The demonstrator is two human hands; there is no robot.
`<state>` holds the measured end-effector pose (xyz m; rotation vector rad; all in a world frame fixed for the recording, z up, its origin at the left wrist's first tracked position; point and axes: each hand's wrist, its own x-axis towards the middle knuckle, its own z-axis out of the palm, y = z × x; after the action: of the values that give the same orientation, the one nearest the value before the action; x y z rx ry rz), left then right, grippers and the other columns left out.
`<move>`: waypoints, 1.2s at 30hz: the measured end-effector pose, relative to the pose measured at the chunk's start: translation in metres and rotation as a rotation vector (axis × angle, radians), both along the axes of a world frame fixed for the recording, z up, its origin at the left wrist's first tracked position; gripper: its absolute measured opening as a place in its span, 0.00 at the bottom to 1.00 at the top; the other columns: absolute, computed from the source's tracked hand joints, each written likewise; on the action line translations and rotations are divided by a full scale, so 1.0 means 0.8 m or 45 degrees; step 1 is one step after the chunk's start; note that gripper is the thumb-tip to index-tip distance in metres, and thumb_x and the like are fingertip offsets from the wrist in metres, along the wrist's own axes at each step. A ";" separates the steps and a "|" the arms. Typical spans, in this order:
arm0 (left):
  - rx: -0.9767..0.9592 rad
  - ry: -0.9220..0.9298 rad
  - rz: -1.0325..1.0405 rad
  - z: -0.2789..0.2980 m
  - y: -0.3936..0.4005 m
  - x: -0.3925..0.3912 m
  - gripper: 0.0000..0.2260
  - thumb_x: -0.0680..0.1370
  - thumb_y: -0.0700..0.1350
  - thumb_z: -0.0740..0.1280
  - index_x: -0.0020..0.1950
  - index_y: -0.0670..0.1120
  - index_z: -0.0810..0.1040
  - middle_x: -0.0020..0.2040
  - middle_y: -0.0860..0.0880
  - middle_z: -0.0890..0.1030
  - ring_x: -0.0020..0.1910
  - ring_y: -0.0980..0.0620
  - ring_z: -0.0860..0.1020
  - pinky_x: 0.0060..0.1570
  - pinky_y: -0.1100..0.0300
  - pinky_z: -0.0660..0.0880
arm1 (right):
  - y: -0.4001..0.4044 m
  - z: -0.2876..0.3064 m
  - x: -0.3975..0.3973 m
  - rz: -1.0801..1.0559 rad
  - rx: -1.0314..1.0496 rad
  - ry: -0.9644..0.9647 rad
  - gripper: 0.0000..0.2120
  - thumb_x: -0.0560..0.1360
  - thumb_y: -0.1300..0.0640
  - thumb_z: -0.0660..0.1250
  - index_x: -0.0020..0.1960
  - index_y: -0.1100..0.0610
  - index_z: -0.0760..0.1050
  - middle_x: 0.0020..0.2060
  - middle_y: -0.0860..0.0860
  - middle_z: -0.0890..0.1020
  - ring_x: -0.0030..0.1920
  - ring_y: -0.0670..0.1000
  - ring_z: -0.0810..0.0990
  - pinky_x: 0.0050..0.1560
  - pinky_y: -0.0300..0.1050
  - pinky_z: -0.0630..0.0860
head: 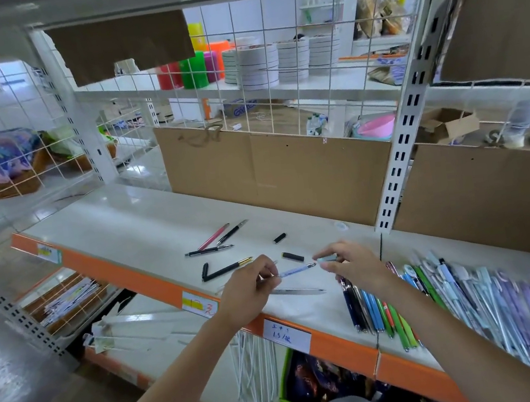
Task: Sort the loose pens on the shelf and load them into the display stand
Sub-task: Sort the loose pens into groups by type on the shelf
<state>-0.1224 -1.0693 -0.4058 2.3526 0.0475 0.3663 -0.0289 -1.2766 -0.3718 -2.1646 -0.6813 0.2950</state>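
L hand (251, 289) pinches a light-blue pen (295, 270) by its barrel, fingers curled round it, tip aimed to 3 o'clock. R hand (353, 265) pinches the pen's pale cap (326, 259) betw thumb & forefinger, just off the tip at 3 o'clock of it; cap & tip nearly touching, can't tell if they meet. Both hands hover over the white shelf (126, 224) near its orange front edge (126, 279). Under the L hand, at 5 o'clock, a slim silver pen (301, 291) lies flat on the shelf. At 11 o'clock of the hands, loose pens lie apart: pink pen (213, 237), black pen (231, 232) beside it, dark pen w/ silver tip (209, 250), black pen w/ gold tip (227, 269) w/ a black cap (204, 271) touching its end. Two more black caps: one (293, 256) at 12 o'clock of the held pen, one (279, 238) further back. At 4 o'clock of the R hand, a big row of pens (436, 300), navy, blue, green, pale, lies packed side by side along the shelf. Cardboard sheet (270, 170) stands at the shelf's back. Display stand: can't tell which thing it is.
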 end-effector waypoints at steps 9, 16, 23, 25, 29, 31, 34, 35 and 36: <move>0.003 -0.073 -0.038 -0.002 -0.009 0.002 0.04 0.75 0.41 0.69 0.46 0.42 0.83 0.35 0.56 0.76 0.34 0.60 0.72 0.36 0.72 0.65 | 0.006 0.005 -0.013 0.020 0.123 0.122 0.06 0.74 0.62 0.68 0.43 0.52 0.77 0.34 0.46 0.78 0.28 0.41 0.74 0.31 0.29 0.68; -0.074 0.004 -0.031 -0.011 -0.018 -0.009 0.06 0.77 0.40 0.66 0.44 0.41 0.82 0.37 0.52 0.79 0.36 0.55 0.74 0.37 0.69 0.66 | 0.013 -0.001 -0.020 -0.112 0.368 0.363 0.04 0.75 0.59 0.68 0.47 0.60 0.78 0.34 0.53 0.81 0.30 0.44 0.76 0.31 0.33 0.71; -0.025 0.085 0.022 -0.024 -0.011 -0.017 0.05 0.78 0.41 0.66 0.48 0.42 0.80 0.35 0.55 0.75 0.33 0.60 0.70 0.35 0.71 0.66 | 0.013 -0.018 -0.012 -0.316 0.314 0.410 0.08 0.76 0.57 0.66 0.46 0.63 0.76 0.33 0.54 0.79 0.30 0.47 0.73 0.31 0.38 0.69; 0.033 0.088 0.050 -0.025 -0.004 -0.016 0.06 0.78 0.43 0.66 0.49 0.43 0.81 0.38 0.54 0.77 0.36 0.58 0.72 0.37 0.72 0.65 | 0.007 -0.022 -0.007 -0.369 0.369 0.442 0.06 0.77 0.58 0.66 0.47 0.62 0.76 0.35 0.55 0.79 0.33 0.49 0.74 0.34 0.40 0.71; 0.177 0.134 0.093 -0.031 0.008 -0.017 0.07 0.76 0.42 0.66 0.50 0.45 0.83 0.44 0.49 0.80 0.43 0.54 0.75 0.42 0.65 0.67 | -0.004 -0.031 -0.001 -0.389 0.292 0.357 0.05 0.76 0.62 0.66 0.51 0.62 0.76 0.36 0.56 0.78 0.36 0.52 0.76 0.40 0.45 0.74; 0.211 0.144 0.112 -0.032 0.010 -0.016 0.08 0.76 0.42 0.66 0.51 0.45 0.83 0.46 0.49 0.80 0.44 0.54 0.74 0.43 0.66 0.66 | -0.006 -0.033 -0.002 -0.388 0.218 0.305 0.05 0.75 0.64 0.65 0.50 0.62 0.77 0.37 0.56 0.80 0.35 0.52 0.76 0.43 0.47 0.75; 0.223 0.173 0.114 -0.027 0.010 -0.013 0.09 0.76 0.43 0.65 0.53 0.47 0.82 0.48 0.51 0.79 0.46 0.56 0.74 0.46 0.68 0.66 | -0.006 -0.039 -0.001 -0.400 0.078 0.240 0.06 0.74 0.66 0.65 0.49 0.57 0.76 0.42 0.54 0.82 0.37 0.50 0.79 0.46 0.48 0.77; 0.243 0.180 0.096 -0.026 0.011 -0.011 0.09 0.76 0.43 0.65 0.54 0.47 0.82 0.49 0.50 0.79 0.48 0.56 0.74 0.47 0.68 0.66 | -0.005 -0.040 0.000 -0.391 0.048 0.231 0.07 0.74 0.66 0.65 0.48 0.56 0.76 0.43 0.53 0.82 0.38 0.50 0.79 0.47 0.48 0.77; 0.270 0.186 0.069 -0.024 0.011 -0.010 0.10 0.76 0.44 0.65 0.55 0.47 0.82 0.50 0.50 0.79 0.49 0.55 0.75 0.47 0.69 0.66 | -0.004 -0.042 0.001 -0.374 0.021 0.217 0.07 0.74 0.66 0.65 0.48 0.56 0.76 0.43 0.53 0.81 0.39 0.51 0.79 0.46 0.47 0.77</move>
<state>-0.1307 -1.0603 -0.4254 2.5889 0.1490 0.2346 -0.0285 -1.2798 -0.4051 -2.1589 -0.2641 0.3110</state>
